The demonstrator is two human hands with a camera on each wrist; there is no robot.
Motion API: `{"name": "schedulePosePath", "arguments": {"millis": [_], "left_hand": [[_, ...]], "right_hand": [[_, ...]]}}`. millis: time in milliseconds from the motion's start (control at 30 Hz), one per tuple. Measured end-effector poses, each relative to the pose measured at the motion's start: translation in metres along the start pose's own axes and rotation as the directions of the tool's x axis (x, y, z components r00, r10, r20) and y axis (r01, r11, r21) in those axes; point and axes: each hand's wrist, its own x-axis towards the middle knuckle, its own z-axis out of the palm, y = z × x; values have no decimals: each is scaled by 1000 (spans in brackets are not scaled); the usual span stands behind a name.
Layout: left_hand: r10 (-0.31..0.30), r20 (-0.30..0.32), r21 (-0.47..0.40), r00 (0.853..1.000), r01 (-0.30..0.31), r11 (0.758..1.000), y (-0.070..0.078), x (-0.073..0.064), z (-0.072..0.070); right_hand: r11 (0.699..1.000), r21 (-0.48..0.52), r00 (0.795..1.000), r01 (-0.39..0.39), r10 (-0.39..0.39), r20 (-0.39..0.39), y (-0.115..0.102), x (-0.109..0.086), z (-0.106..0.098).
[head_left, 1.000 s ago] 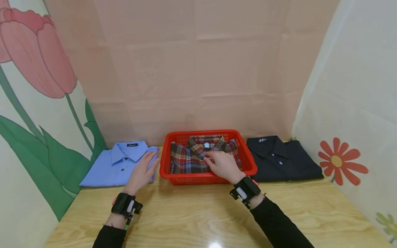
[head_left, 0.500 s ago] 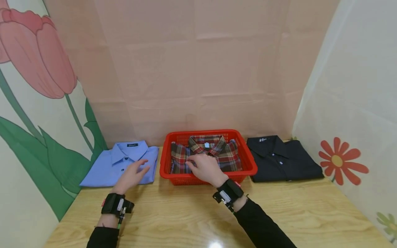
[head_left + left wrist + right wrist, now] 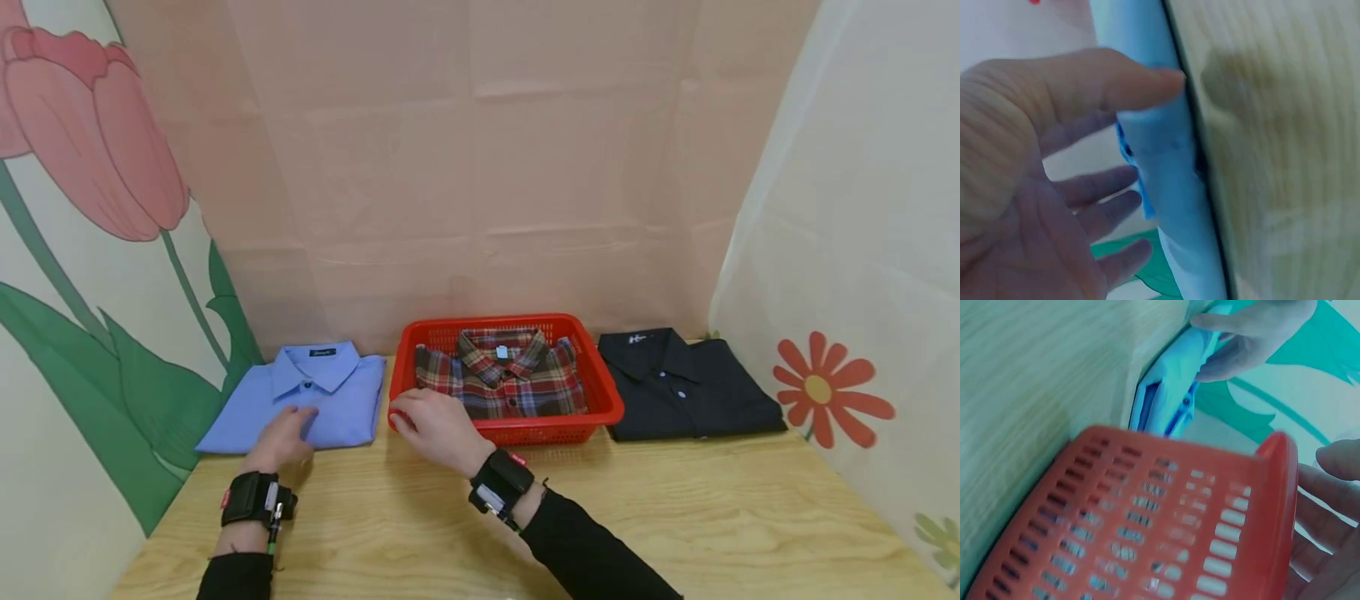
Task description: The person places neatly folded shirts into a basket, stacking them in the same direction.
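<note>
A folded light blue shirt (image 3: 345, 408) lies on the table at the left. My left hand (image 3: 279, 442) hovers at its front edge, fingers extended over the cloth; in the left wrist view the thumb and fingers are spread with nothing between them. My right hand (image 3: 441, 427) is over the front left corner of the red plastic basket (image 3: 555, 429), its fingers loosely bent and holding nothing. Inside the basket sits a folded plaid shirt (image 3: 525, 387), collar toward the back. In the right wrist view the hand's fingers are beside the basket rim (image 3: 1285, 500).
A folded black shirt (image 3: 697, 400) lies right of the basket. Behind everything stands a pinkish-beige backdrop (image 3: 480, 183). Flower-printed sheets flank the wooden table (image 3: 420, 533) on both sides.
My right hand has moved left from over the plaid shirt to the basket's front left corner. My left hand has drawn back left and nearer across the blue shirt.
</note>
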Motion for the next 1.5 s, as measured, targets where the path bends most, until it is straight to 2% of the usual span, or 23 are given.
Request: {"name": "schedulePosePath", "arguments": {"millis": [100, 267, 400, 500, 633, 800, 867, 933, 1033, 1133, 1200, 1300, 1367, 1500], "left_hand": [[-28, -3, 26, 1000, 28, 999, -8, -2, 1], [-21, -24, 50, 999, 22, 998, -17, -3, 2], [3, -12, 42, 1000, -3, 999, -19, -4, 3], [18, 0, 16, 1000, -18, 1000, -20, -3, 3], [3, 1, -18, 1000, -3, 1000, -22, -3, 2], [-13, -9, -44, 1000, 12, 999, -22, -4, -2], [-16, -6, -49, 1000, 16, 999, -21, -4, -4], [-23, 5, -54, 1000, 23, 998, -20, -6, -6], [-35, 22, -65, 999, 37, 997, -18, -8, -10], [-35, 44, -79, 998, 39, 996, -15, -11, -16], [-2, 50, -89, 999, 7, 996, -16, -12, -19], [50, 33, -112, 998, -46, 993, -20, -14, -23], [58, -10, -124, 998, -58, 991, -28, -16, -24], [-46, -69, -138, 997, 36, 990, -46, -20, -27]], "right_hand": [[999, -28, 999, 43, -44, -30, -8, 3, 5], [986, -113, 985, 123, -135, -111, -20, 6, 19], [963, -208, 970, 171, -201, -137, -28, 5, 33], [937, -262, 956, 231, -268, -117, -32, 2, 41], [910, -274, 938, 310, -339, -65, -36, -2, 49], [900, -258, 932, 352, -362, 9, -41, -6, 56], [901, -257, 935, 351, -351, 45, -43, -7, 60], [910, -255, 945, 327, -315, 88, -45, -8, 63], [953, -187, 964, 240, -210, 164, -46, -7, 66], [991, -80, 962, 109, -85, 261, -45, -6, 68], [1000, -14, 944, 22, -16, 331, -44, -4, 68], [996, 35, 913, -87, 66, 404, -42, -2, 67], [990, 39, 891, -133, 103, 442, -41, -1, 67], [979, 52, 842, -199, 143, 520, -41, 2, 64]]}}
